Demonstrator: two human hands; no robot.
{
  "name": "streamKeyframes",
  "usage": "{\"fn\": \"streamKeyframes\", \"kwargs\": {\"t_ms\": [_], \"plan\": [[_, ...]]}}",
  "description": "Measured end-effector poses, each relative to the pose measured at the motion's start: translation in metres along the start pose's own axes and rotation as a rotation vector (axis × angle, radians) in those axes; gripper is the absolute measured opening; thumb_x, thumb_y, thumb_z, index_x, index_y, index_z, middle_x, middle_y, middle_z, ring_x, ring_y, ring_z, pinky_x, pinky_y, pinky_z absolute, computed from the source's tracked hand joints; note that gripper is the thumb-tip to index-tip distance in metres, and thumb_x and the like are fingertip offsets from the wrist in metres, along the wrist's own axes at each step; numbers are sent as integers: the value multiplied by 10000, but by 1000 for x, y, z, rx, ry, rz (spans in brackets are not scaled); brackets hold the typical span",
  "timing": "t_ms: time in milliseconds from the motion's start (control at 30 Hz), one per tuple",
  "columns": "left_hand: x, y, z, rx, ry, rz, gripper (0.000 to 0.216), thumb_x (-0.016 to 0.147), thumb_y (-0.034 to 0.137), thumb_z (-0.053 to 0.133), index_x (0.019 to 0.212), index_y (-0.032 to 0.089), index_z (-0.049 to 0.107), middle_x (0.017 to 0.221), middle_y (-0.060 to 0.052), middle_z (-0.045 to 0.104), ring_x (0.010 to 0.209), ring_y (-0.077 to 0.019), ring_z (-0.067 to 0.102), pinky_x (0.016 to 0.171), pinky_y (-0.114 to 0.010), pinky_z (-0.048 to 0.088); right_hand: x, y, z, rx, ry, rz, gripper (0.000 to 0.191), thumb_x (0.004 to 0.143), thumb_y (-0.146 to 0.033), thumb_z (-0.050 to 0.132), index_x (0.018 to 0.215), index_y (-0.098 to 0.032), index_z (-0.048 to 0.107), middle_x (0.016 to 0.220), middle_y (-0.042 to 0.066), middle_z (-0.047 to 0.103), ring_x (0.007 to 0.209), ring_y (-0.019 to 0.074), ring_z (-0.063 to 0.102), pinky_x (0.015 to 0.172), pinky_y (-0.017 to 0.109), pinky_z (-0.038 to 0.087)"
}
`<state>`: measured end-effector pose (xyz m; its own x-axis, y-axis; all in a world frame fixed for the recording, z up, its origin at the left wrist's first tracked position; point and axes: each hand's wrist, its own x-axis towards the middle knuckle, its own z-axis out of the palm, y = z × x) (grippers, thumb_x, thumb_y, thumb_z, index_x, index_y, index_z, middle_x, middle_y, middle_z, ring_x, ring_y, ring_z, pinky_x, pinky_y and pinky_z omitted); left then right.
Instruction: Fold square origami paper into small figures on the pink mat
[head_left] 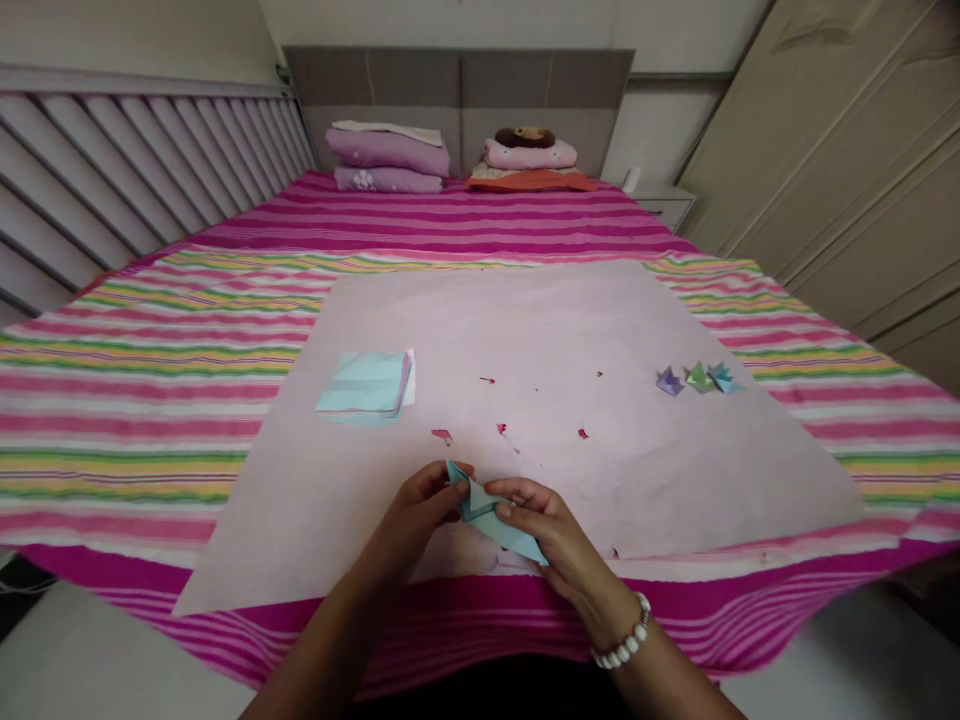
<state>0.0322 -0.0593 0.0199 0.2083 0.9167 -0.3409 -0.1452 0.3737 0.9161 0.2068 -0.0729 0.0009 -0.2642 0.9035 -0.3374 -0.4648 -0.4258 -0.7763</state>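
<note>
A light-blue sheet of folding paper [491, 527], partly folded, is held up between both hands over the near edge of a large pale sheet. My left hand [431, 500] pinches its upper left corner between thumb and fingers. On the other side, my right hand [551, 525] grips the paper's right part, thumb on top and some fingers hidden behind it. A beaded bracelet [626, 640] circles my right wrist. Beyond my left hand lies a stack of coloured paper [365, 382], light blue on top.
The pale sheet [450, 320] covers much of the striped bed [172, 420]. Small folded paper pieces in purple [669, 381], green [700, 377] and blue [724, 377] stand at the right. Several red scraps [583, 434] lie mid-sheet. Folded bedding [388, 152] rests by the headboard [412, 80].
</note>
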Motion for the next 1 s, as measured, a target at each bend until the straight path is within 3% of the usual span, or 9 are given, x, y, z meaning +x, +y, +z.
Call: {"fn": "streamKeyframes", "kwargs": {"t_ms": [200, 367, 567, 700, 867, 1000], "plan": [[1, -3, 1, -84, 22, -11, 246, 755, 368, 695, 885, 160, 673, 800, -25, 660, 773, -149, 587, 738, -287, 473, 1, 0, 2, -5, -43, -29, 331, 613, -262, 820, 926, -206, 729, 862, 28, 726, 772, 168, 630, 738, 290, 450], [0, -2, 3, -85, 60, -20, 283, 738, 386, 708, 899, 155, 677, 804, -35, 674, 760, -152, 589, 737, -297, 484, 2, -1, 3, -2, 7, -1, 283, 651, -332, 798, 900, -214, 733, 767, 12, 704, 674, 152, 594, 663, 283, 436], [1, -6, 5, -23, 77, 0, 324, 697, 431, 725, 838, 144, 672, 726, -16, 629, 679, -145, 552, 647, -274, 455, 7, 0, 2, -60, 18, 19, 244, 642, -368, 802, 793, -194, 722, 661, 0, 655, 604, 136, 544, 608, 266, 401], [0, -4, 8, 2, 111, -3, 337, 697, 476, 707, 740, 148, 640, 623, 14, 571, 588, -128, 502, 577, -255, 410, 10, 2, 2, -122, 17, 29, 245, 663, -387, 784, 631, -177, 661, 544, -35, 546, 497, 93, 410, 525, 244, 323], [-3, 3, 11, -147, 50, -59, 434, 818, 549, 528, 913, 146, 658, 807, -66, 661, 724, -179, 574, 644, -288, 438, 13, 2, 2, -50, 60, -11, 263, 678, -391, 777, 624, -182, 626, 557, -37, 548, 518, 100, 430, 540, 244, 332], [-3, -1, 8, -122, 76, -87, 435, 778, 544, 585, 931, 143, 659, 900, -89, 664, 801, -180, 581, 656, -272, 440, 15, 0, 0, -34, 145, -59, 261, 662, -414, 782, 675, -193, 644, 600, -24, 594, 544, 122, 479, 560, 254, 364]]}}
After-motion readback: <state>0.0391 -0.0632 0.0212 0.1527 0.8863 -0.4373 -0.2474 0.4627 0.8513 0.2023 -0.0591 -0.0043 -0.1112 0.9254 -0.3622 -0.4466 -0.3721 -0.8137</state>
